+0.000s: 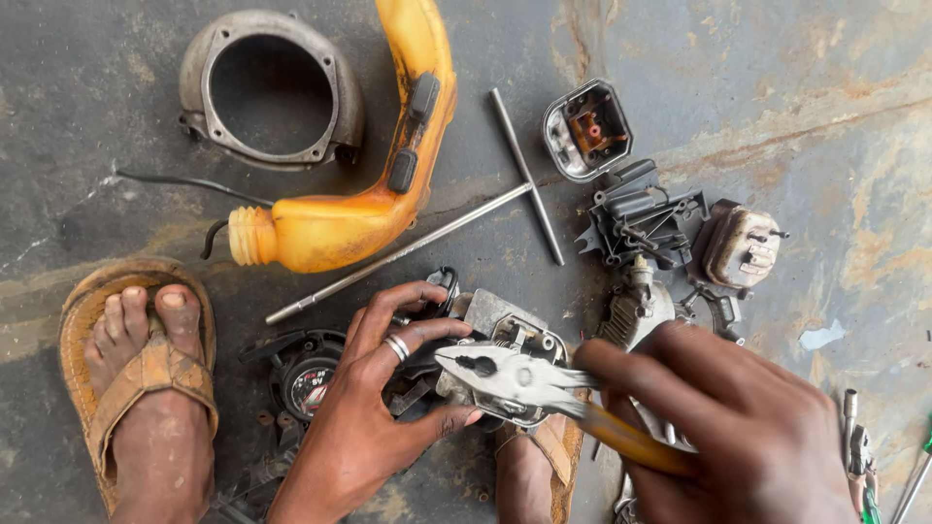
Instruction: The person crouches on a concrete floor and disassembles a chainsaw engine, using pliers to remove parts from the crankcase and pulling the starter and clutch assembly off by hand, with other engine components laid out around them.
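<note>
Floor (777, 68) is stained grey concrete. Lying on it: a round metal housing (272, 87) top left, orange tank (359, 209) beside it, a T-bar (466, 218) in the middle, dirty engine bits (670, 233) right, screwdrivers (874, 466) bottom right.

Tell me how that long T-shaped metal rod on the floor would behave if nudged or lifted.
The T-shaped rod looks like solid steel, so probably stiff and heavy for its thinness. Its crossbar lies flat on the floor, which should stop it rolling far. Its smooth surface may be slippery.
</note>
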`<state>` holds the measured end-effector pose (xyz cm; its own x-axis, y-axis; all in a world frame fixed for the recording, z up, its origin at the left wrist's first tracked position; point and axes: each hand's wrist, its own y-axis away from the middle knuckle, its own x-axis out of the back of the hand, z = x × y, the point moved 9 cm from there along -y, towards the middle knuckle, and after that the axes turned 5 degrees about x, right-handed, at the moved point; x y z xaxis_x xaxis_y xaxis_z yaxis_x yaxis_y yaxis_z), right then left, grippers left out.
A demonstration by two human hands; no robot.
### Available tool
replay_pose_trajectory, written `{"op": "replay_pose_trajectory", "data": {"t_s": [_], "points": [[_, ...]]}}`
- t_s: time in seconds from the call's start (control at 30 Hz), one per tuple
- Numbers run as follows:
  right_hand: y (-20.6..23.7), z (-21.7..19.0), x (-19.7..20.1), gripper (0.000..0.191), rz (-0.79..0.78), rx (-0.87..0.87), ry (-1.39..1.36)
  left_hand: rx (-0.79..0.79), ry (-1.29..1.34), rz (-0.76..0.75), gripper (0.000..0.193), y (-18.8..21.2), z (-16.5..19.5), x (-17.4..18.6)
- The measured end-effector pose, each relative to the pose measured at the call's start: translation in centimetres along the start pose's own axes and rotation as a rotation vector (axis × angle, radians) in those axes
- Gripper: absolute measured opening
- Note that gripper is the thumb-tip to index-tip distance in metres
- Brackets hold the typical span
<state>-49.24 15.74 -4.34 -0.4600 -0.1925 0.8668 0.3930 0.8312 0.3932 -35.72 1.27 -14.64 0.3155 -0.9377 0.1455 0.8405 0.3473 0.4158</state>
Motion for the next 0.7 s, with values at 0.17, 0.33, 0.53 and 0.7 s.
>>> {"op": "replay_pose_trajectory", "data": {"t_s": [0.17,0.33,0.53,0.7], "points": [[-1.9,-1.5,-0.6,0.070,-0.155,0.138,0.162,-0.013,-0.018,-0.005,0.063,0.0,-0.1,0.0],[-0.4,0.1,-0.6,0.055,-0.046,0.080,0.004,-0.025,-0.002,0.000,0.061,0.1,-0.4,0.0],[-1.0,-0.9,-1.6,0.062,-0.061,0.298,0.292,-0.049,0.016,-0.058,0.064,-0.2,-0.4,0.0],[-3.8,-2.6,-0.6,0.064,-0.131,0.313,0.052,-0.071,-0.070,-0.061,0.060,-0.5,-0.2,-0.2]]}}
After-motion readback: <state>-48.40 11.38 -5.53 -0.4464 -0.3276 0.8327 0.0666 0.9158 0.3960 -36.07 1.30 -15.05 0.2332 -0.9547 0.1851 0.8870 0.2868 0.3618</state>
